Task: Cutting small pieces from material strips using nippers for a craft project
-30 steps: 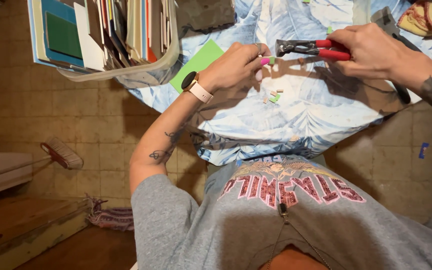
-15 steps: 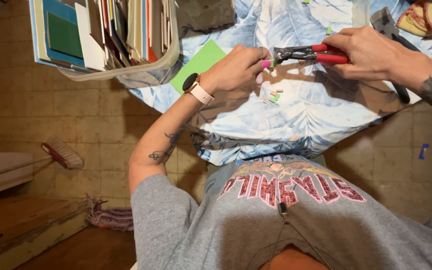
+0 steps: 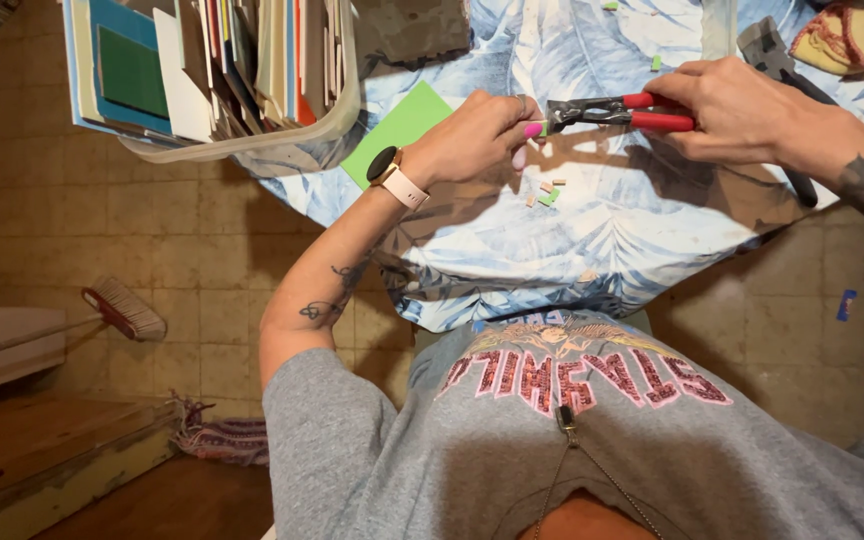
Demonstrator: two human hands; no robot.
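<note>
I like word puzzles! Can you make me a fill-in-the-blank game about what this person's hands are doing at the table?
1. The right hand holds nippers with ____ handles.
2. The left hand pinches a small piece at the tool's tip and wears a ____ on its wrist.
3. Small cut bits lie on a tablecloth printed with ____.
4. Beside the left hand lies a flat ____ sheet.

Missing words: red; watch; leaves; green

Red-handled nippers (image 3: 612,110) between both hands
</note>
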